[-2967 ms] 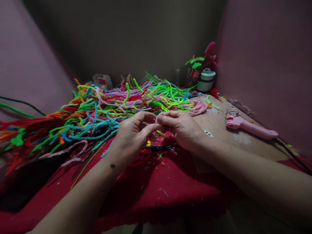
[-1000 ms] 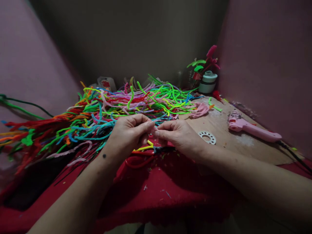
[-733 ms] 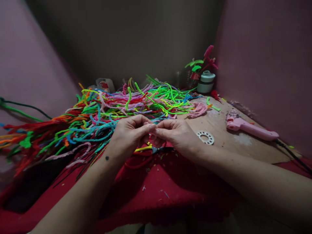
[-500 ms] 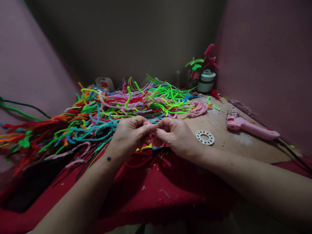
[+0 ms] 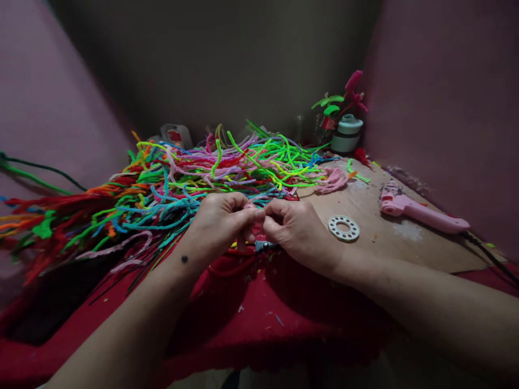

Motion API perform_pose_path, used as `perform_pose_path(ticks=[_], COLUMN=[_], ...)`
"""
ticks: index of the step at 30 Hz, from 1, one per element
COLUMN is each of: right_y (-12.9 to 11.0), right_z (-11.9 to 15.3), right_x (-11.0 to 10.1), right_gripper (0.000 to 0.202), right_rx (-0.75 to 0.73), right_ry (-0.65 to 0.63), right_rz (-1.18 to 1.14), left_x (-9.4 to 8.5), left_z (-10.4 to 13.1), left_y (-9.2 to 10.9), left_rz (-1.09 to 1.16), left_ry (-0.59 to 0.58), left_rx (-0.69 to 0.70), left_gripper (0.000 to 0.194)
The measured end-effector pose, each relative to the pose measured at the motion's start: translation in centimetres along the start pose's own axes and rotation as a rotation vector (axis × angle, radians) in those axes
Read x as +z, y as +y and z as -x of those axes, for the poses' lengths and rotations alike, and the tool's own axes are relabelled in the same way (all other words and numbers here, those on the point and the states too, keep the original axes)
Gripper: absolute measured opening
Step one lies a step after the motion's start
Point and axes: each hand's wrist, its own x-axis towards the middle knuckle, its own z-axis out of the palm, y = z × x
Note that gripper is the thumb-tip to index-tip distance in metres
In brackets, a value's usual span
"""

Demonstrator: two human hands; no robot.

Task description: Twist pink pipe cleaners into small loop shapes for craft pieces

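Observation:
Near the middle of the view, my left hand [image 5: 227,219] is closed in a pinch on a small pink fuzzy piece [image 5: 250,206] that shows between its fingertips. My right hand [image 5: 294,229] is closed too, its thumb and forefinger meeting the left fingertips; what it pinches is mostly hidden. Just beyond the hands lies a big heap of fuzzy coloured stems [image 5: 243,167]. Below the fingers, a grey and red tool [image 5: 264,246] is partly covered by them.
On the brown board [image 5: 389,243] at right lie a white ring with holes [image 5: 343,228] and a pink corded tool [image 5: 421,213]. A light-coloured jar [image 5: 347,133] stands behind, beside fuzzy flowers [image 5: 354,92]. Red cloth [image 5: 259,324] covers the table; scraps lie on it.
The right fingers have shifted slightly, and the right hand is a little more closed. More of the grey tool shows beneath the hands. The whole view has moved slightly.

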Motion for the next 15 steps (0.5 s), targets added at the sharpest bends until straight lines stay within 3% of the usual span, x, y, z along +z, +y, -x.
perform_pose_path(ticks=[5,10,15], right_y=[0.1,-0.1,0.0], right_z=[-0.3,-0.7,-0.6], right_x=[0.0,-0.2,-0.2], right_gripper=[0.015,0.008,0.016], right_rx=[0.078,0.363,0.323], right_ry=[-0.058,-0.237,-0.255], right_rz=[-0.133,-0.501,-0.573], left_x=[-0.5,-1.1,-1.4], left_z=[-0.1,-0.2,-0.4], left_y=[0.2,0.4,0.0], left_rz=[0.002,-0.025,-0.023], left_ry=[-0.036,-0.066,-0.083], left_rx=[0.007,0.035,0.031], left_gripper=[0.023,0.018,0.020])
